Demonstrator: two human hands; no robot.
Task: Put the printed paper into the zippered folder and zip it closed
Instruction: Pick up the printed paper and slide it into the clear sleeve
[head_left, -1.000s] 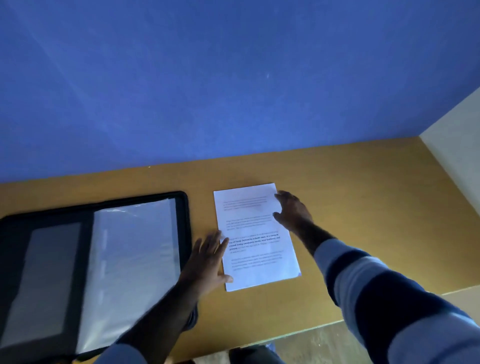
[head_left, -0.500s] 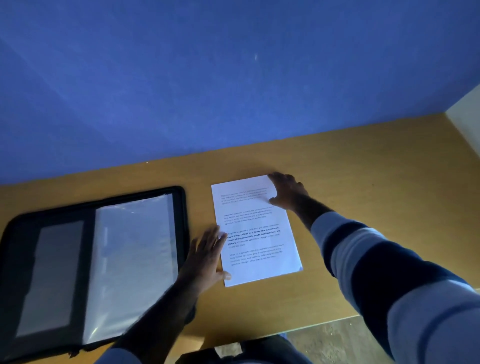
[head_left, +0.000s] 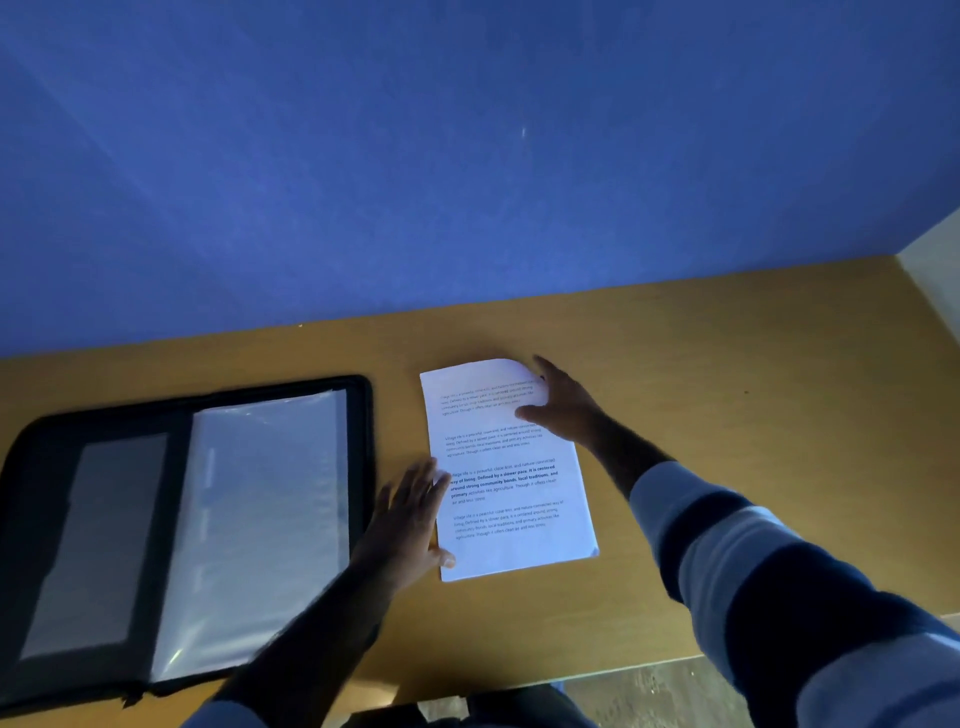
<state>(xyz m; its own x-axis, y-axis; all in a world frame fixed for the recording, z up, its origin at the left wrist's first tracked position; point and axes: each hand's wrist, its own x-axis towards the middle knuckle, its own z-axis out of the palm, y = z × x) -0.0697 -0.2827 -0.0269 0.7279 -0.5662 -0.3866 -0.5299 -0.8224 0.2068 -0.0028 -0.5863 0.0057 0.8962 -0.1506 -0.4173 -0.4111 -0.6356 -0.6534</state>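
The printed paper (head_left: 506, 467), white with several blocks of text, lies on the wooden desk (head_left: 727, 405) right of centre. Its far right corner curls up where my right hand (head_left: 563, 402) pinches it between thumb and fingers. My left hand (head_left: 410, 525) lies flat with straight fingers on the sheet's left edge, near its lower corner. The black zippered folder (head_left: 366, 441) lies open and flat to the left, showing a clear plastic sleeve (head_left: 265, 519) on its right half and a grey pocket (head_left: 98, 540) on its left half.
A blue wall (head_left: 467, 156) rises along the desk's far edge. A pale side panel (head_left: 935, 270) closes the desk at the right. The desk's near edge runs below my arms, with floor (head_left: 649, 696) under it.
My right hand has shifted to the paper's far right corner and lifted it into a curl. My left hand stays flat at the left edge. The camera has tilted slightly.
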